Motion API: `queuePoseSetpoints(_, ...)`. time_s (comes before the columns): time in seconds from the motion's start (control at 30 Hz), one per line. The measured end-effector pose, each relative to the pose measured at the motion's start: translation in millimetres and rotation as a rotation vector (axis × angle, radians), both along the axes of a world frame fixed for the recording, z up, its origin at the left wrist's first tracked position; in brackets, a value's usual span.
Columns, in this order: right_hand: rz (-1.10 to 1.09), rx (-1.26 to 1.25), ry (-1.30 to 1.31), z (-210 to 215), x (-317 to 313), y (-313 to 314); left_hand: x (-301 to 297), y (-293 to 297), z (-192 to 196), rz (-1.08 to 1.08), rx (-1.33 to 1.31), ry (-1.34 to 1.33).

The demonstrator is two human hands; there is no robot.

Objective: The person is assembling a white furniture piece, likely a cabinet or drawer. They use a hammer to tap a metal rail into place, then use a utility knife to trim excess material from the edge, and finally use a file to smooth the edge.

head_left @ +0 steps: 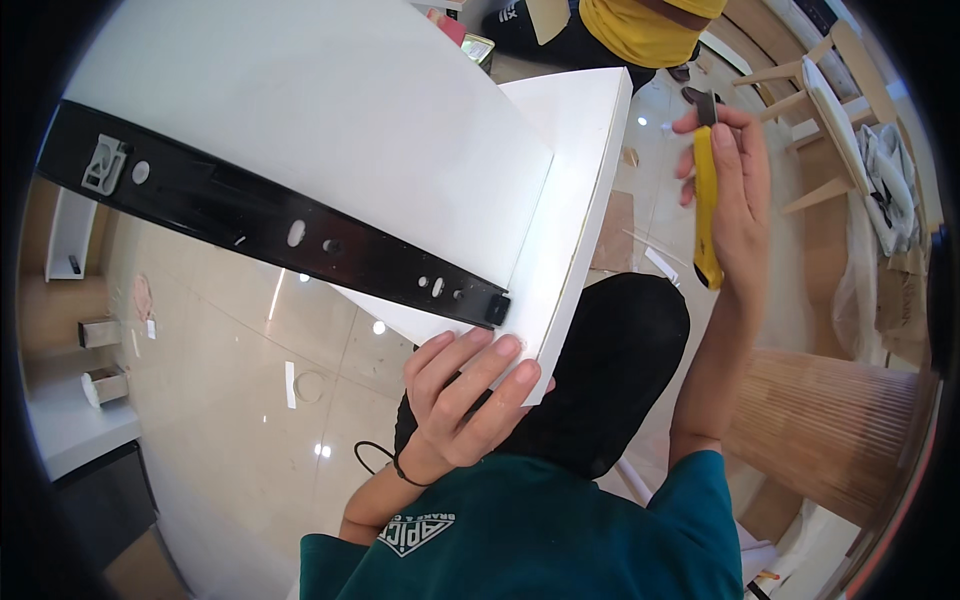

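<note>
Gripping the near corner of a white panel piece [300, 80], the left hand [455, 400] spreads its fingers over the edge; its thumb is mostly hidden behind the board. Just above those fingertips ends a black metal rail [250, 220], which runs away to the upper left along the piece. The right hand [742, 190], raised and well apart from the left, is closed around a yellow utility knife [706, 190] held upright; how much blade shows at its dark top is hard to make out. The top of the picture cuts off the white piece's far end, and also a person in a yellow shirt [650, 30] beyond the hands. Left of the left hand, a glossy tiled floor [220, 300] carries reflections and a white strip [290, 385]. Right of the right hand is a wooden chair [830, 90]; below that hand, beside the forearm, lies a ribbed wooden surface [815, 420].
</note>
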State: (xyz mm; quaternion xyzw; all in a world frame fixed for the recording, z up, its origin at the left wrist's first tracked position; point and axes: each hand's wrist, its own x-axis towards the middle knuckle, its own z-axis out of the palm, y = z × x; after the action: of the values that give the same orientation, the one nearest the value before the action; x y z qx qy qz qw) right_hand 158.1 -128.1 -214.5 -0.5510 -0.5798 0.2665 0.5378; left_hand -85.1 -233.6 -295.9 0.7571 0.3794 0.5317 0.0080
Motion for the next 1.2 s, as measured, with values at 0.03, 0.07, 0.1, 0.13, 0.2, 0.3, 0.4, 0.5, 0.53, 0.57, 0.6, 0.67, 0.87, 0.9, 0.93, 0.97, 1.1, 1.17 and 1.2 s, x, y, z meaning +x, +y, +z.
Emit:
queuePoseSetpoints(0.03, 0.021, 0.037, -0.035, -1, -2, 8, -3, 4, 0, -0.028, 0.001, -0.005)
queuePoseSetpoints(0.07, 0.042, 0.074, -0.070, -4, -3, 16, -4, 9, 0, -0.057, 0.003, -0.011)
queuePoseSetpoints(0.1, 0.064, 0.104, -0.106, -7, -5, 21, -4, 11, -2, -0.058, 0.025, -0.014)
queuePoseSetpoints(0.13, 0.046, 0.095, -0.198, -7, -9, 24, -4, 14, -4, -0.060, 0.047, -0.017)
queuePoseSetpoints(0.2, 0.010, 0.078, -0.379, -7, -15, 28, -5, 16, -8, -0.063, 0.053, -0.039)
queuePoseSetpoints(0.3, -0.028, 0.282, -0.603, -11, -17, 39, -5, 16, -13, -0.047, 0.036, -0.076)
queuePoseSetpoints(0.4, -0.035, 0.381, -0.791, -11, -13, 48, -4, 18, -20, 0.004, 0.044, -0.108)
queuePoseSetpoints(0.5, -0.034, 0.332, -0.745, -8, -15, 49, -6, 19, -22, 0.060, -0.034, -0.141)
queuePoseSetpoints(0.53, -0.045, 0.351, -0.786, -8, -16, 50, -5, 19, -22, 0.062, -0.020, -0.135)
queuePoseSetpoints(0.57, -0.055, 0.369, -0.827, -7, -16, 51, -4, 20, -24, 0.064, -0.006, -0.129)
queuePoseSetpoints(0.6, -0.066, 0.387, -0.867, -8, -16, 52, -3, 21, -24, 0.065, 0.007, -0.122)
queuePoseSetpoints(0.67, -0.077, 0.398, -0.869, -9, -14, 54, -2, 21, -23, 0.069, -0.007, -0.108)
queuePoseSetpoints(0.87, -0.114, 0.455, -0.870, -14, -18, 54, -3, 20, -27, 0.040, -0.029, -0.130)
queuePoseSetpoints(0.9, -0.115, 0.470, -0.883, -14, -18, 53, -3, 20, -28, 0.036, -0.033, -0.131)
queuePoseSetpoints(0.93, -0.116, 0.516, -0.887, -16, -16, 54, -2, 20, -28, 0.038, -0.026, -0.128)
queuePoseSetpoints(0.97, -0.118, 0.563, -0.892, -19, -13, 58, -2, 21, -28, 0.040, -0.019, -0.126)
queuePoseSetpoints(1.1, -0.094, 0.615, -0.871, -21, -11, 55, -1, 19, -30, 0.037, -0.032, -0.152)
queuePoseSetpoints(1.17, -0.074, 0.575, -0.838, -20, -16, 47, -1, 19, -26, 0.037, -0.052, -0.160)
queuePoseSetpoints(1.2, -0.061, 0.555, -0.823, -20, -20, 42, -1, 19, -25, 0.039, -0.063, -0.166)
